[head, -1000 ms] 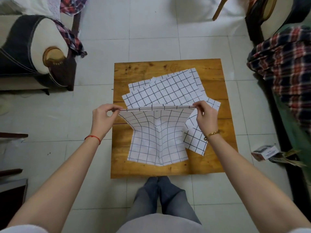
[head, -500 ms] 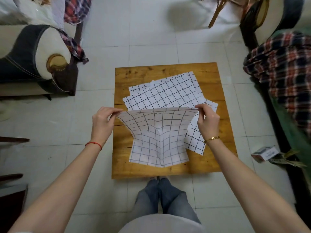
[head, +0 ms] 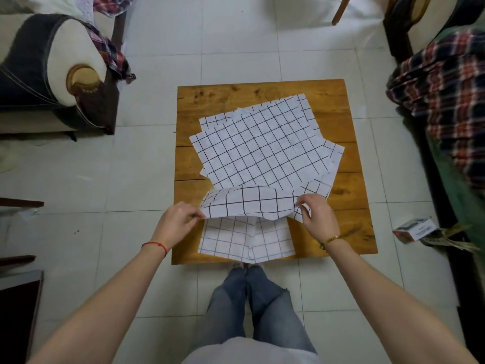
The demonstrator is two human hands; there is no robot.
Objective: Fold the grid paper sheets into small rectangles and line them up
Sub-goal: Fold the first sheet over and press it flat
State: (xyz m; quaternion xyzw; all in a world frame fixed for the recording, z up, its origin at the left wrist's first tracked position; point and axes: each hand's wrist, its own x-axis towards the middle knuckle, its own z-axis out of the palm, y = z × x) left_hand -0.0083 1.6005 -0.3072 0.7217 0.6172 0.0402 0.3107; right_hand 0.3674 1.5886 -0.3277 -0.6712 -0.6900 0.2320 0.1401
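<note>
— Where are your hands?

— Both are on one grid sheet (head: 249, 203) at the near half of the wooden worktop (head: 349, 227). My left hand (head: 177, 222) has its grip pinched shut on the sheet's left corner, thumb and fingers pressed together on the paper. My right hand (head: 316, 219) has its grip closed on the right corner, the fingertips curled over the edge.

— How does the sheet lie?

— It is doubled over. The upper flap bows between my two hands and stands a little off the lower half (head: 246, 240), which lies flat on the wood and reaches close to the worktop's near edge. A crease runs down the middle of that lower half.

— And the other paper?

— A loose pile of grid sheets (head: 259, 145) lies fanned out beyond the one I hold, across the middle of the worktop, corners sticking out at different angles. The held sheet overlaps the pile's near edge.

— Anything else around?

— A small box (head: 414, 229) sits on the tiled floor (head: 147, 164) to the right of the worktop. My legs in jeans (head: 254, 306) show just below its near edge.
</note>
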